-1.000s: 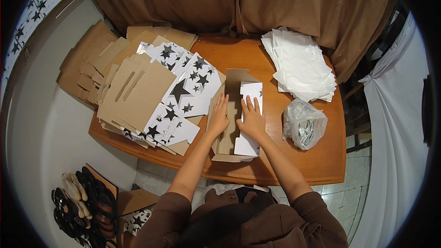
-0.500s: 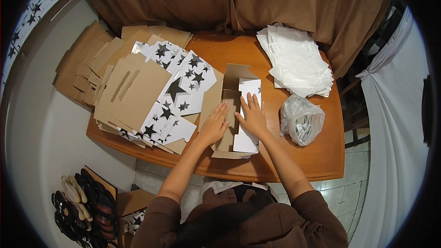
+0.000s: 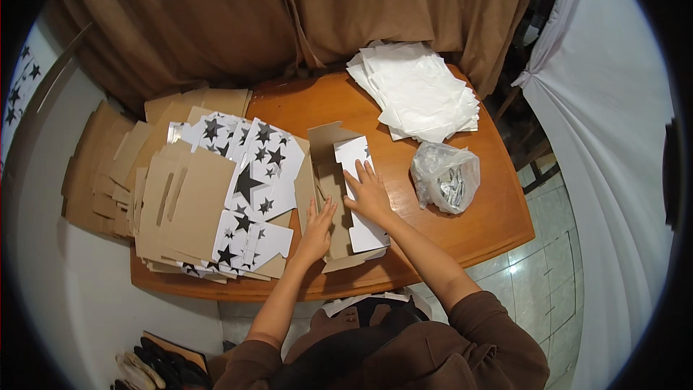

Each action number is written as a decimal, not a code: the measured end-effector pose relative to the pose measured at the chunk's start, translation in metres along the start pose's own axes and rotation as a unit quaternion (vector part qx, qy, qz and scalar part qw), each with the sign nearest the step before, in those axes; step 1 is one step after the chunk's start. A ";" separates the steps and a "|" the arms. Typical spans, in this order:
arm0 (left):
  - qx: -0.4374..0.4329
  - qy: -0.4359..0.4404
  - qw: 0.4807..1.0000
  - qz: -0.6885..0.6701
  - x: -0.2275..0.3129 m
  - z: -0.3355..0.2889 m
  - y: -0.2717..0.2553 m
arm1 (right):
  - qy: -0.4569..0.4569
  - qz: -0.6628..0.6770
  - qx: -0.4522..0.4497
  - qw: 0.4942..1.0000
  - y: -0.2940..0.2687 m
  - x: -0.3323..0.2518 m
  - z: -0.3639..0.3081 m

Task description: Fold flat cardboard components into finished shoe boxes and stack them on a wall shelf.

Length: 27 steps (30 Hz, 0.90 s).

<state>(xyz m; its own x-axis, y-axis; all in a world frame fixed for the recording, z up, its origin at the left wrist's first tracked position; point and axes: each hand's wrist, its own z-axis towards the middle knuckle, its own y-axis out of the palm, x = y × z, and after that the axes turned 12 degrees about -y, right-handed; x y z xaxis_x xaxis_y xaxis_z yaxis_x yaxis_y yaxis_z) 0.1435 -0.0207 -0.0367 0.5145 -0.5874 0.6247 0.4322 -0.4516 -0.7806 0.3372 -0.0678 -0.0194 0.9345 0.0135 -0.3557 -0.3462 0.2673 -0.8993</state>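
Note:
A partly folded cardboard box (image 3: 339, 243) stands in front of me, brown inside, with its far and near end flaps sticking out. Its right side carries a white panel (image 3: 367, 235) with a star print. My right hand (image 3: 369, 195) lies on that panel, fingers spread and pointing away from me. At the box's left side is my left hand (image 3: 317, 230), fingers stretched out and slightly apart, against or just over the brown left wall; exact contact is hard to tell. Neither hand grips anything.
Flat cardboard blanks (image 3: 184, 202), some printed with black stars, pile up on the table's left. White paper sheets (image 3: 422, 94) lie at the back right. Nearer is a clear plastic bag (image 3: 445, 177) with small silvery packets. Shoes (image 3: 162, 365) sit at lower left.
The whole view has swung, so the table appears shifted left and turned. Both hands remain at the box; the left has slid a little nearer to me along its left side.

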 end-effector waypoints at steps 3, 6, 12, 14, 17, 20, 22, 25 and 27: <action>-0.062 0.060 0.994 0.068 0.004 -0.001 -0.013 | 0.018 -0.013 -0.001 1.000 0.001 0.004 -0.003; -0.195 0.074 0.977 0.031 0.018 -0.004 -0.039 | 0.026 -0.021 0.011 0.999 0.003 0.004 -0.005; -0.344 0.046 0.919 -0.187 0.011 -0.011 -0.056 | 0.039 -0.041 0.005 0.998 0.002 -0.002 -0.001; -0.366 0.049 0.918 -0.144 0.051 -0.019 -0.083 | 0.050 -0.042 0.002 0.998 0.002 0.002 -0.004; -0.327 0.175 0.928 -0.041 0.059 -0.025 -0.076 | 0.052 -0.045 -0.003 0.998 0.001 -0.001 -0.002; -0.304 0.142 0.940 -0.054 0.066 -0.018 -0.075 | 0.052 -0.053 -0.009 0.997 0.000 0.000 -0.004; -0.294 0.116 0.946 -0.074 0.071 -0.010 -0.076 | 0.056 -0.043 -0.004 0.997 0.001 0.003 -0.006; -0.212 0.050 0.975 0.037 0.074 0.007 -0.073 | 0.053 -0.051 -0.009 0.997 0.001 0.004 -0.004; -0.118 0.070 0.988 0.070 0.057 0.021 -0.054 | 0.051 -0.046 -0.002 0.998 -0.001 0.000 -0.005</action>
<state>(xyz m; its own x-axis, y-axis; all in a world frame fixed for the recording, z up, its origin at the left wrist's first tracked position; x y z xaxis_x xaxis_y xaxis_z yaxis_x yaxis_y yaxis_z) 0.1646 -0.0156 0.0419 0.4424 -0.7350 0.5138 0.1702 -0.4937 -0.8528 0.3368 -0.0731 -0.0199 0.9492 -0.1100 -0.2949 -0.2592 0.2584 -0.9306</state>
